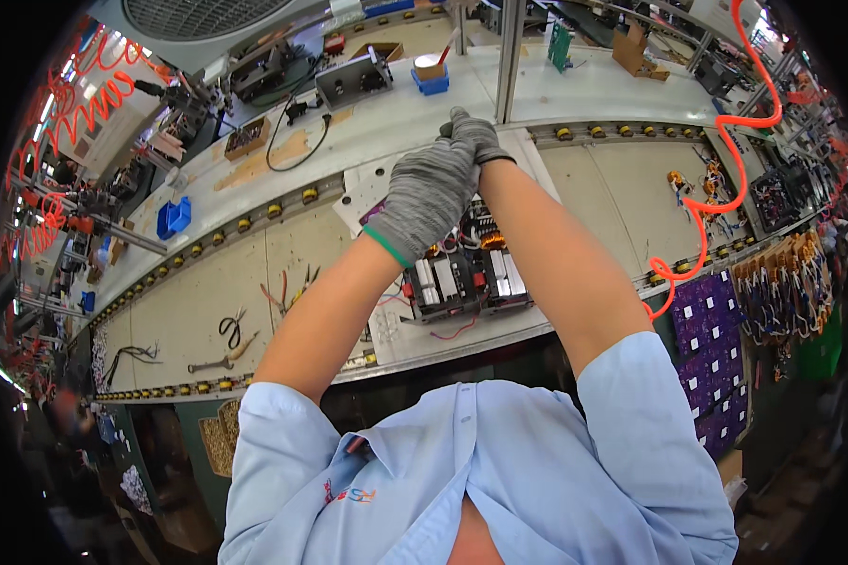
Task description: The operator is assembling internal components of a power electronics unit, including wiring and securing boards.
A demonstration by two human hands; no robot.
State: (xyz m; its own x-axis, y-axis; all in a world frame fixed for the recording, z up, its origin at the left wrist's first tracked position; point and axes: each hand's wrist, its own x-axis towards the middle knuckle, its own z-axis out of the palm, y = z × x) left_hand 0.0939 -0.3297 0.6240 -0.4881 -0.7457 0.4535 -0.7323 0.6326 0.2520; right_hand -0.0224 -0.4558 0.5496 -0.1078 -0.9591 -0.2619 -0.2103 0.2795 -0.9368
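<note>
My left hand (432, 186) and my right hand (476, 137), both in grey knitted gloves, meet above the far side of an open electronic unit. The fingers of both are curled and pressed together; whatever lies between them is hidden. A green cuff edges the left glove, a dark cuff the right. Below my wrists, the unit (443, 285) shows black housings, silver metal blocks, copper coils and a loose red wire. It rests on a pale board (396, 344) with holes, and my forearms cover part of it.
Left of the board lie pliers (275, 294), scissors (232, 327), a wrench (212, 364) and black cables (130, 356). A roller-edged conveyor runs across. Behind it are blue bins (173, 218), a metal bracket (353, 82) and an upright post (510, 61). An orange coiled hose (740, 160) hangs right.
</note>
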